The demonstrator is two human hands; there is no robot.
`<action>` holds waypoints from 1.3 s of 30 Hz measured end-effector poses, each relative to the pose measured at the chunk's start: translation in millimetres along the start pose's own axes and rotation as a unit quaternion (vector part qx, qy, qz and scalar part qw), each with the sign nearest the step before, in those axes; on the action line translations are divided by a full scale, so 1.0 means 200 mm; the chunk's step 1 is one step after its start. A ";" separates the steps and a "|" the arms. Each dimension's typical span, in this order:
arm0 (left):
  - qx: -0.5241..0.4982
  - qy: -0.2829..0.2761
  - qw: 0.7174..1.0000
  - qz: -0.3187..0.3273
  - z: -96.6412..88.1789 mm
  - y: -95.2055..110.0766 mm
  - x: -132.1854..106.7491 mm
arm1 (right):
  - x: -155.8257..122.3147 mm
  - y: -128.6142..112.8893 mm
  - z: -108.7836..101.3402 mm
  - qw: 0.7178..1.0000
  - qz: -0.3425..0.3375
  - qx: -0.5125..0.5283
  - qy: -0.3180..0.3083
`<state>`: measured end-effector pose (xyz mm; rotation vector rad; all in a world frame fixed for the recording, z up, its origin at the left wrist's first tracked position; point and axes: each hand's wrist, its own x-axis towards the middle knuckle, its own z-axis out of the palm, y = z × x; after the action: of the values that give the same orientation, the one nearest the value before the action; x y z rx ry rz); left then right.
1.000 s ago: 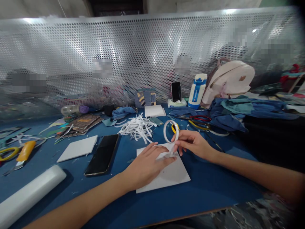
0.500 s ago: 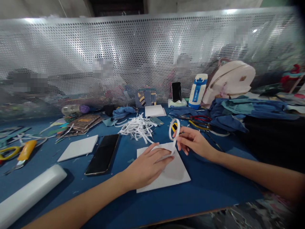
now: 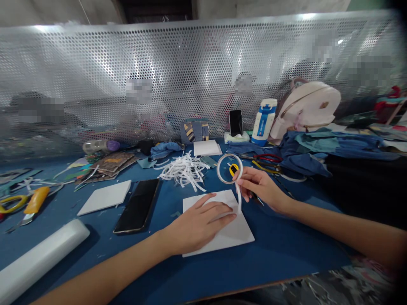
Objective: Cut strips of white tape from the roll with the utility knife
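Observation:
A narrow roll of white tape is pinched in the fingers of my right hand, above the far right part of a white square board. From the roll a strip of tape runs down to the board near my left fingertips. My left hand lies over the board with its fingers stretched out. Through the ring of the roll shows a yellow and black object. A thin dark pointed tool pokes out below my right hand; whether I hold it cannot be seen.
Behind the board lies a heap of white paper strips. To the left are a black phone, another white board, an orange-handled cutter and a long white case. A bottle and blue cloth stand right.
My right hand has turned the tape roll to face me more and shifted the strip slightly right. My left fingertips have slid a little right. The pointed tool now shows.

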<state>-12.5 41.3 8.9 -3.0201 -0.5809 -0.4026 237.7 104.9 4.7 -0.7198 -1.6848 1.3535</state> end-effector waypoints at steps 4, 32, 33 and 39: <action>0.000 -0.004 1.000 0.001 0.00 0.00 0.00 | 0.01 0.00 -0.01 0.999 -0.005 -0.001 0.038; -0.140 -0.043 0.989 0.018 -0.05 0.03 0.02 | 0.01 0.00 0.03 0.998 0.027 0.050 -0.040; -0.143 -0.045 0.988 0.016 -0.05 0.04 0.02 | 0.01 0.00 0.03 0.997 0.027 0.053 -0.046; -0.156 -0.054 0.986 -0.011 -0.03 0.11 0.02 | 0.01 0.05 0.02 0.994 0.019 0.077 -0.068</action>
<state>-1.8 22.6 16.7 -3.3552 -0.6105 -0.3619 232.7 107.5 -5.2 -0.5849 -1.6558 1.5717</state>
